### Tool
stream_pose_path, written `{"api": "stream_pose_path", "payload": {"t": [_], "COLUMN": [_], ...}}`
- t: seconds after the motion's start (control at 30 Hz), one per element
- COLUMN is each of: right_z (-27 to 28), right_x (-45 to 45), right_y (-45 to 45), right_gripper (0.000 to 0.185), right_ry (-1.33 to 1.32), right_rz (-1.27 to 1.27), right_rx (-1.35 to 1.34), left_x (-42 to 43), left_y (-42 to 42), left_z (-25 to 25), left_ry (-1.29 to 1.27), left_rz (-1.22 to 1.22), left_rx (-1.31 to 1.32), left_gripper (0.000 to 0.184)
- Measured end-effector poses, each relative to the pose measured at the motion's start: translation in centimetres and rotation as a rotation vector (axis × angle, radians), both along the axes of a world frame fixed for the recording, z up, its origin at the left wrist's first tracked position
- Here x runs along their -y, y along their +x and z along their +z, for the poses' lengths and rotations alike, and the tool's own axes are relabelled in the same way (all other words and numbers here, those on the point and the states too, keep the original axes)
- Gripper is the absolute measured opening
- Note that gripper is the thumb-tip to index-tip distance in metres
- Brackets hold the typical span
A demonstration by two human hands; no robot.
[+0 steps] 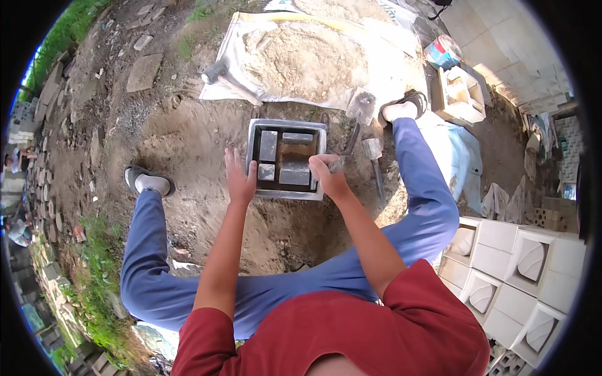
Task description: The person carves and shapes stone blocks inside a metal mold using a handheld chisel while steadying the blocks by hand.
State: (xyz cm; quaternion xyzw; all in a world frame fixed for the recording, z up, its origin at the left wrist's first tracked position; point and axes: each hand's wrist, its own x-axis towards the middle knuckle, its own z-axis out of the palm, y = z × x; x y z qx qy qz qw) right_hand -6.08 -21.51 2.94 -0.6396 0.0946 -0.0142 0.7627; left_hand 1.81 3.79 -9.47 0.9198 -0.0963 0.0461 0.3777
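Blocks [268, 147] sit in the box [287, 195], gaps unfilled; left hand [239, 180] spread by its left edge, right hand [330, 178] curled opposite, hold unclear.

Can see grass [100, 294] at lower left, a flat stone [145, 72] at upper left, pale blocks [498, 235] stacked at lower right; also a bucket [443, 54] just beside a box [456, 100], near a blue sheet [464, 156].
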Motion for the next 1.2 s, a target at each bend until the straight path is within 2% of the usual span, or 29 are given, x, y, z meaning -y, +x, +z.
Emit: {"api": "stream_pose_path", "payload": {"t": [0.07,0.13,0.2,0.27,0.33,0.4,0.47,0.53,0.6,0.67,0.73,0.77,0.87,0.93,1.03,1.2], "right_z": [0.9,1.1,0.6,-0.2,0.7,1.6,1.5,-0.2,-0.4,0.7,1.4,0.1,-0.8,0.6,5.2,9.9], "right_x": [-0.5,0.3,0.2,-0.7,0.0,0.3,0.8,0.5,1.0,0.8,0.2,-0.2,-0.1,0.2,-0.8,-4.6], "right_y": [0.6,0.0,-0.6,-0.1,1.7,2.3,2.2,2.4,3.5,3.5,2.9,2.4,2.4,2.6,2.3,1.8], "right_gripper": [0.045,0.044,0.044,0.045,0.046,0.047,0.047,0.048,0.048,0.047,0.047,0.048,0.048,0.048,0.047,0.047], "right_ry": [-0.059,-0.082,-0.073,-0.177,-0.03,0.015,0.047,0.024,0.031,-0.058,0.063,0.037,0.02,0.076,0.094,-0.03], "right_rz": [0.024,-0.019,0.024,0.012,0.059,-0.005,-0.056,-0.077,0.034,-0.001,-0.093,-0.124,-0.014,-0.064,-0.194,-0.118], "right_rx": [0.027,-0.008,0.079,0.067,-0.04,-0.027,0.08,0.074,0.027,0.029,0.026,0.064,0.075,0.048,0.168,0.309], "left_x": [0.9,0.6,0.4,0.5,0.4,0.3,0.5,0.5,0.6,0.3,0.4,0.3,0.2,0.1,-0.1,-0.1], "left_y": [-0.4,-0.5,-0.3,-0.6,-0.4,-0.2,-0.6,-0.8,-0.7,-0.6,-0.2,-0.6,-0.6,-0.7,-0.4,-0.3], "left_z": [0.1,-0.6,-1.1,0.9,-0.1,-0.8,-0.3,0.3,1.0,1.1,1.0,0.9,1.1,1.7,1.8,0.8], "left_ry": [-0.021,-0.153,-0.172,-0.225,-0.198,-0.162,-0.191,-0.214,-0.24,-0.165,-0.184,-0.2,-0.181,-0.199,-0.227,-0.215], "left_rz": [0.037,0.091,0.099,0.08,0.092,0.094,0.126,0.115,0.111,0.066,0.082,0.086,0.085,0.077,0.069,0.052], "left_rx": [-0.013,-0.138,-0.074,-0.329,-0.33,-0.33,-0.271,-0.331,-0.375,-0.404,-0.398,-0.41,-0.44,-0.449,-0.478,-0.487], "left_gripper": [0.066,0.057,0.052,0.049,0.049,0.049,0.052,0.055,0.059,0.07,0.074,0.078,0.077,0.076,0.076,0.077]}}
